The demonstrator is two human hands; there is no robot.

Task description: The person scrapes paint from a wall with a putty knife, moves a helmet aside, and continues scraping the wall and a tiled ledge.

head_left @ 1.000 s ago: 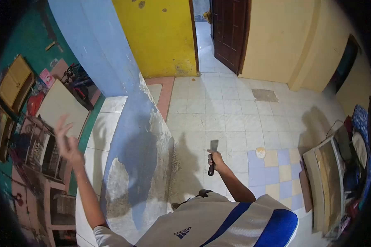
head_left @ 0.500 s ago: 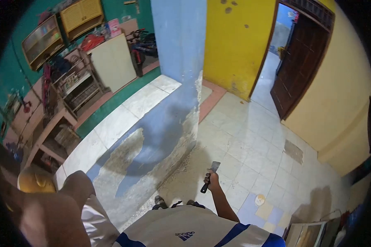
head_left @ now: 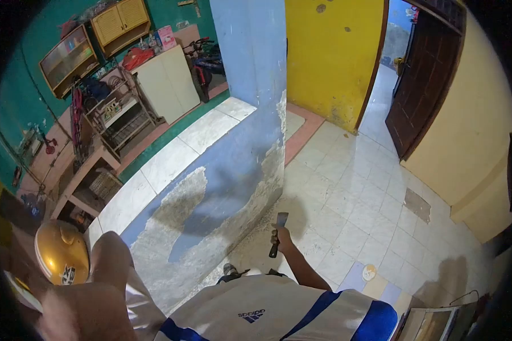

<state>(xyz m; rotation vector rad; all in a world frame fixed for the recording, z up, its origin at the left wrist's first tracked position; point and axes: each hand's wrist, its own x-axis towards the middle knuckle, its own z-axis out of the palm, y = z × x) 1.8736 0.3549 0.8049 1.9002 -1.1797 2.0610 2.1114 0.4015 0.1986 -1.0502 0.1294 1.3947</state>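
My right hand (head_left: 283, 238) is closed around the dark handle of a paint scraper (head_left: 282, 219), whose flat metal blade points up and away from me. Scraper and hand hang over the floor, apart from the low wall. That wall (head_left: 210, 219) has blue paint with large peeled patches of bare grey plaster, and flakes lie along its foot. My left arm (head_left: 111, 258) is bent up close to the camera at the lower left; its hand lies outside the view. Beside that arm, a yellow helmet (head_left: 62, 253) sits near the end of the wall's white tiled top (head_left: 159, 165).
A blue pillar (head_left: 250, 51) rises from the wall's far end. Beyond the wall stand a shelf rack (head_left: 119, 116), a white cabinet (head_left: 168, 85) and a bicycle (head_left: 202, 65). To the right are a tiled floor (head_left: 335, 199), an open brown door (head_left: 421, 85) and a round lid-like object (head_left: 369, 272).
My right hand has moved slightly left and toward the wall with the scraper, whose blade is now more upright. The camera view has shifted a little, showing more of the helmet.
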